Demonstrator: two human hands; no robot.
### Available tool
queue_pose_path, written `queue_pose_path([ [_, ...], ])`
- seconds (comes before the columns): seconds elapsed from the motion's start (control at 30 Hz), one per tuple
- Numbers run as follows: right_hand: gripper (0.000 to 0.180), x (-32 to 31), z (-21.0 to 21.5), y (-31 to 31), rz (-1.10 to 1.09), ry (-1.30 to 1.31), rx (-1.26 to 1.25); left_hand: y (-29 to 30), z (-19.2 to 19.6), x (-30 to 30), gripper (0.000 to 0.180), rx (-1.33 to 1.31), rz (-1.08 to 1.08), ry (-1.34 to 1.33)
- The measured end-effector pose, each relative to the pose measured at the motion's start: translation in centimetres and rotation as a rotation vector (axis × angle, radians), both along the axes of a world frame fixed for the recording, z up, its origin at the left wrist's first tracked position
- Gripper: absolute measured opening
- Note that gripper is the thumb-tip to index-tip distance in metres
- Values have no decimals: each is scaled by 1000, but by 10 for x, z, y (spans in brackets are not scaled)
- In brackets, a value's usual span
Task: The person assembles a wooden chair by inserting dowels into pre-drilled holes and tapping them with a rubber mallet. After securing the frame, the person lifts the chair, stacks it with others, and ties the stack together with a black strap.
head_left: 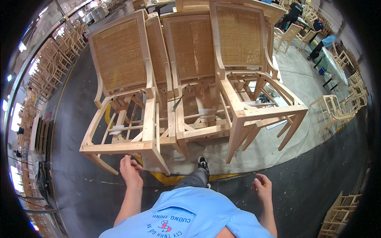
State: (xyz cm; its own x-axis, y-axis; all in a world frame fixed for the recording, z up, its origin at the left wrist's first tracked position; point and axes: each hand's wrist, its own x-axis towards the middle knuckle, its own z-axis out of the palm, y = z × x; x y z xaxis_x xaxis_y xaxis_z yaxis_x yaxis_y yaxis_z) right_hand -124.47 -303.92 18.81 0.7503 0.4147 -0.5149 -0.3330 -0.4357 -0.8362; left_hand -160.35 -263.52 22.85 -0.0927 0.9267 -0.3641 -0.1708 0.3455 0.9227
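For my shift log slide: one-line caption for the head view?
Both hands empty, left hand nearest the front rail of an unfinished cane-backed wooden chair, right hand hanging free over the dark floor.

You can't see your palms: your left hand (131, 171) and right hand (262, 185) show only their backs with fingers curled under. The middle chairs (190, 79) are half hidden behind the front ones, and the people (317, 35) far off are too small to make out.
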Motion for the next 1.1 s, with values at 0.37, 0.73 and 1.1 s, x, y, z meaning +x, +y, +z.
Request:
queue_pose_path([
  [0.37,32,227,117,89,234,-358,221,-6,29,228,27,51,-728,-37],
  [0.73,77,573,71,180,445,-838,-541,30,-13,427,82,60,-905,285],
  [1.1,48,595,-6,277,639,165,-160,57,-25,501,73,-102,-918,457],
])
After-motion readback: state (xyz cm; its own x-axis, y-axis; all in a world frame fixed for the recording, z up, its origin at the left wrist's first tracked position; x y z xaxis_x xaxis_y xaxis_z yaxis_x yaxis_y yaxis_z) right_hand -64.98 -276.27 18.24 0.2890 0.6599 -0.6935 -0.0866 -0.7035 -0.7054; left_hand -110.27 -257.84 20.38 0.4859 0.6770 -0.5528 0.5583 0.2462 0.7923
